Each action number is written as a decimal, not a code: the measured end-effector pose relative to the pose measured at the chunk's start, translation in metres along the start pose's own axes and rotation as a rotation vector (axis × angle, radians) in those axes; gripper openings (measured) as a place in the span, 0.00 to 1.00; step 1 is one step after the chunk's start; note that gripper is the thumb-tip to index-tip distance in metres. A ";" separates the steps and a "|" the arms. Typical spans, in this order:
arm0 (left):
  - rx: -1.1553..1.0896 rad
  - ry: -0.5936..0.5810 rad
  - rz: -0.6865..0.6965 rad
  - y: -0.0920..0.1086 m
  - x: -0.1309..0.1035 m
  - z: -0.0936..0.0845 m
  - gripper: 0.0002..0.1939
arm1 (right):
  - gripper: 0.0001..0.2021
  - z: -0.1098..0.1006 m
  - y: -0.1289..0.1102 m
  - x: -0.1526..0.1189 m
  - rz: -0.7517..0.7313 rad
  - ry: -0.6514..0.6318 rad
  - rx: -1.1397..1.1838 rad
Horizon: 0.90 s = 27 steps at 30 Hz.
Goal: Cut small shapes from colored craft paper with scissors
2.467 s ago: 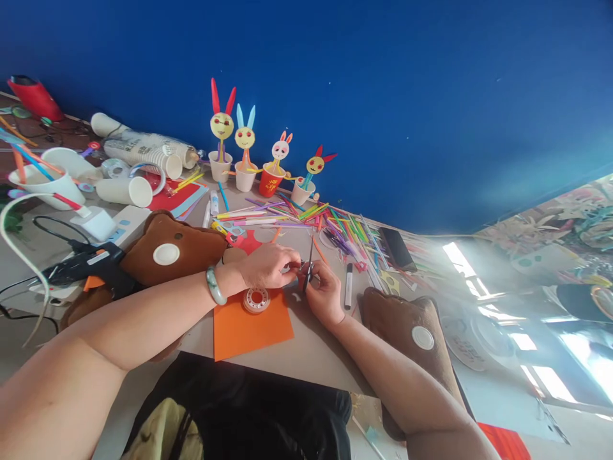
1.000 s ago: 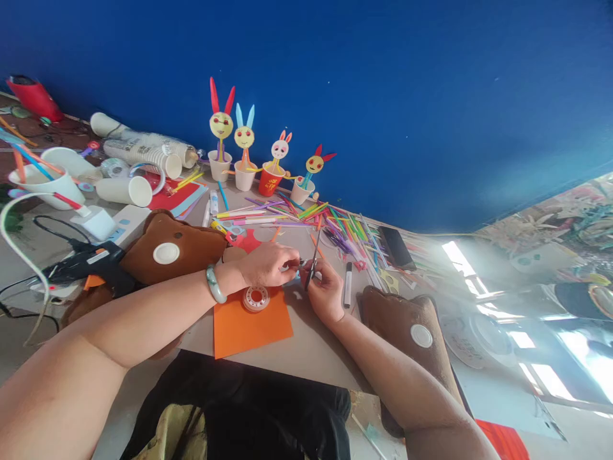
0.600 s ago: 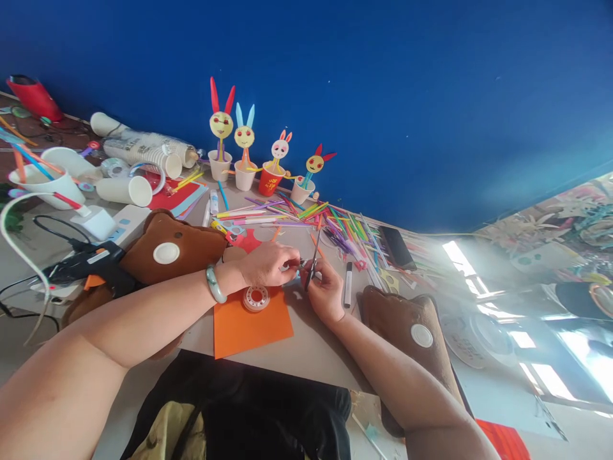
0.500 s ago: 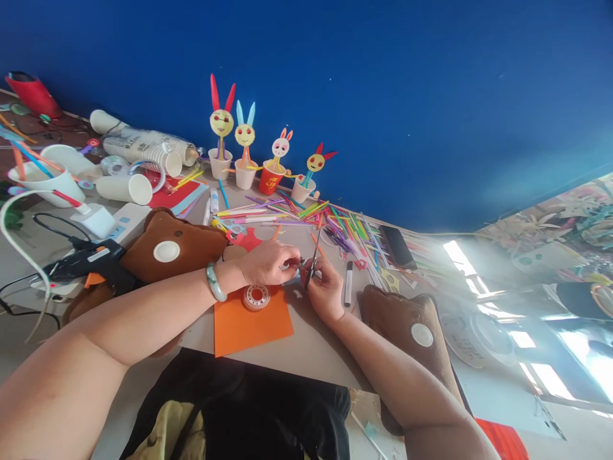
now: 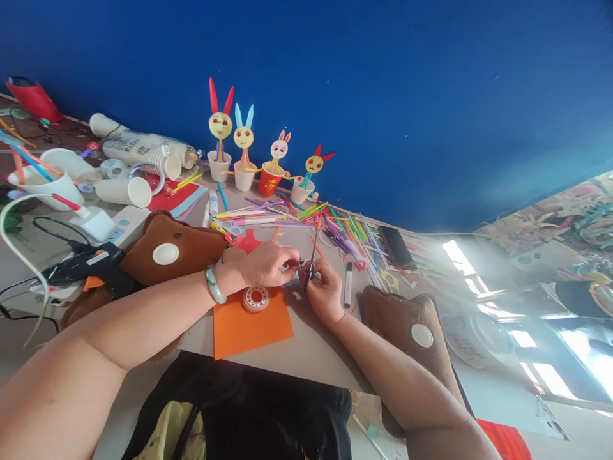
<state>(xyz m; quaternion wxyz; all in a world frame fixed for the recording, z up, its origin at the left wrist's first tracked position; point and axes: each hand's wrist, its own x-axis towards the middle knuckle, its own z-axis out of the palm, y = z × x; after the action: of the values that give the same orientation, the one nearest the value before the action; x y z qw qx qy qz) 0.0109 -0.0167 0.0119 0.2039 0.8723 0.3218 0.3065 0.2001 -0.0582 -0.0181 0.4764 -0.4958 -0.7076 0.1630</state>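
Note:
My right hand (image 5: 325, 294) is closed around a pair of scissors (image 5: 313, 252), whose blades point up and away from me. Close beside it, my left hand (image 5: 272, 263) pinches something small and dark at the fingertips, too small to name. The two hands nearly meet above the table. Below my left hand a roll of tape (image 5: 255, 298) lies on an orange sheet of paper (image 5: 253, 332). Red paper scraps (image 5: 246, 241) lie just beyond my left wrist. A marker (image 5: 348, 284) is to the right of my right hand.
Rabbit-faced figures in cups (image 5: 244, 176) line the blue wall. Colourful sticks (image 5: 287, 209) are strewn before them, near a phone (image 5: 397, 247). Brown cushions (image 5: 201, 246) flank my forearms. A glue gun (image 5: 90, 262) and power strip (image 5: 129, 220) lie left, with paper cups (image 5: 125, 191).
The scissors have tilted slightly and their blades look more upright. Both hands stay in nearly the same place, and the camera view has shifted a little.

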 end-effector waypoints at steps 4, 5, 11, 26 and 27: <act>0.011 0.009 0.010 -0.001 0.000 0.000 0.01 | 0.09 0.000 -0.001 0.000 0.007 -0.007 -0.002; 0.014 0.009 0.009 -0.001 0.000 0.000 0.01 | 0.09 0.000 0.000 0.000 0.005 -0.007 0.002; 0.021 0.013 0.018 -0.002 0.000 0.002 0.01 | 0.10 0.001 0.001 0.000 0.005 -0.008 -0.009; 0.007 -0.002 -0.006 -0.003 0.000 0.003 0.01 | 0.10 0.000 -0.002 0.000 0.019 -0.022 -0.017; 0.008 -0.002 -0.007 -0.002 0.000 0.003 0.01 | 0.10 0.000 -0.001 0.001 0.017 -0.020 -0.016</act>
<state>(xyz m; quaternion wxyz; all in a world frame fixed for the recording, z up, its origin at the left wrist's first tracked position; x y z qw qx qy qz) 0.0116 -0.0158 0.0083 0.2020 0.8723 0.3259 0.3035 0.1996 -0.0585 -0.0166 0.4639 -0.5036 -0.7095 0.1664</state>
